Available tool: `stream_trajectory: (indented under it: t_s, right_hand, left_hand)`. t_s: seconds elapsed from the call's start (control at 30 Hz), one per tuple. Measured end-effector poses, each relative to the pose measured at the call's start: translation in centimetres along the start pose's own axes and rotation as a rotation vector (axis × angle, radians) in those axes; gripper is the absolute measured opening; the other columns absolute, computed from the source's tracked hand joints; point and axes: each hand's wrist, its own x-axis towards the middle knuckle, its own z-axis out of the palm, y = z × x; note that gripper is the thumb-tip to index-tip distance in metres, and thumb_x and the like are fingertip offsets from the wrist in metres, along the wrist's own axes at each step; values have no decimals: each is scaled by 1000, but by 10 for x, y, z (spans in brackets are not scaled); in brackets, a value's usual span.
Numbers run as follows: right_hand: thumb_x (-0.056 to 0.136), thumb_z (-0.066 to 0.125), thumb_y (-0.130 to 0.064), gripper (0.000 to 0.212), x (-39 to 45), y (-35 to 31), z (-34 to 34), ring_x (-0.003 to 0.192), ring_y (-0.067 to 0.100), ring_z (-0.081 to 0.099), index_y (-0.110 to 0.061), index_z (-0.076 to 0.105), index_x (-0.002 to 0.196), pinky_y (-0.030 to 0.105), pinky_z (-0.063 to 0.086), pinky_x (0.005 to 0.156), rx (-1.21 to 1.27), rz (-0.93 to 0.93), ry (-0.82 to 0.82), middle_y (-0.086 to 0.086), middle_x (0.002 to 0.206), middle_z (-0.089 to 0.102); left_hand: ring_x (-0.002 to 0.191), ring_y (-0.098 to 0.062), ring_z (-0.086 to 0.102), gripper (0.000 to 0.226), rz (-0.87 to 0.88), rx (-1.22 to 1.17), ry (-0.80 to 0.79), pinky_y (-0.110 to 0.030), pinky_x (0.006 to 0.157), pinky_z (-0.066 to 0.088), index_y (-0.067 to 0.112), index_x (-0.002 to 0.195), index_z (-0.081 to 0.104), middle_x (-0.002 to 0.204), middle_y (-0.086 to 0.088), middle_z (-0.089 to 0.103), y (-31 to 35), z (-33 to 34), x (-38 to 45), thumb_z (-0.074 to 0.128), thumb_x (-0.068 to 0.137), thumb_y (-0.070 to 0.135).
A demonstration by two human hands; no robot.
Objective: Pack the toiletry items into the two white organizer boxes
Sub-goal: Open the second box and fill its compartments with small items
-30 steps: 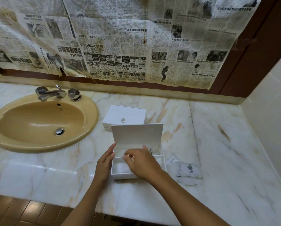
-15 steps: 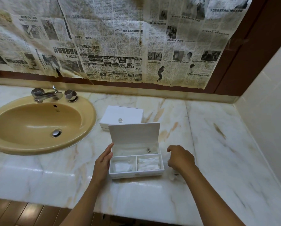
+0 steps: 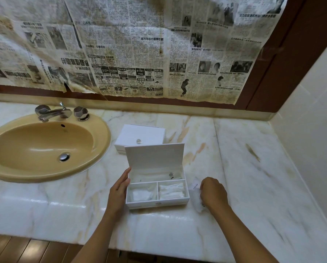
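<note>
An open white organizer box point(image 3: 157, 203) stands on the marble counter, its lid upright. It has a long rear compartment and two front ones, each holding white wrapped toiletry items. My left hand point(image 3: 119, 188) rests flat against the box's left wall, fingers extended. My right hand point(image 3: 213, 194) is just right of the box, fingers closed on a clear plastic toiletry packet point(image 3: 195, 200) lying on the counter. A second white organizer box point(image 3: 141, 134), closed, with a small clear knob on its lid, sits right behind the open one.
A tan oval sink point(image 3: 45, 149) with a chrome tap point(image 3: 54, 112) lies to the left. Newspaper sheets point(image 3: 139, 50) cover the wall behind. A tiled wall point(image 3: 310, 130) bounds the marble counter point(image 3: 244, 168) on the right; the counter's front edge is near me.
My right hand left the box's front compartments, moved right to the counter beside the box and closed on a plastic packet there. My left hand stayed against the box.
</note>
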Motion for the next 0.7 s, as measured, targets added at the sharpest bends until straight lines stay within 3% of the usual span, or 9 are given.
stream_trajectory:
  t_s: [0.23,0.37,0.47,0.53,0.6,0.7]
  right_hand:
    - [94,44,-7,24,-1,-3,-7,78,21,60,-16,66,96,24,35,58,66,-118,232,1,99,63]
    - [100,42,-18,18,-4,-15,-23,67,20,55,-17,60,97,25,32,50,131,-199,365,2,87,64]
    - [100,44,-24,15,-9,-29,-33,66,22,55,-16,55,95,28,36,52,265,-275,452,1,83,63]
    - [99,46,-24,13,-17,-44,-40,71,22,56,-17,54,92,33,43,58,394,-347,467,-1,85,61]
    - [98,48,-23,12,-28,-59,-44,72,17,52,-17,53,89,31,39,61,513,-441,434,-5,86,57]
    - [97,50,-22,13,-42,-84,-42,71,11,46,-18,51,85,25,34,60,623,-574,334,-6,85,51]
  left_hand:
    - [128,-9,49,37,2,15,7,-40,113,35,48,121,56,132,19,56,-2,0,0,44,101,19]
    - [128,-9,49,37,5,16,6,-41,113,35,48,122,56,132,20,56,-2,0,0,43,102,19]
    - [127,-9,49,37,-6,18,12,-40,113,35,47,122,55,131,20,55,-2,1,0,43,102,19]
    - [127,-8,50,37,-8,14,12,-39,113,35,48,121,55,128,25,57,-2,1,0,43,102,19]
    - [127,-7,50,37,-10,7,12,-38,113,35,48,121,56,125,31,57,-2,1,1,44,101,19]
    - [127,-8,50,36,-13,4,12,-39,113,35,47,122,56,129,24,57,-2,1,0,44,101,20]
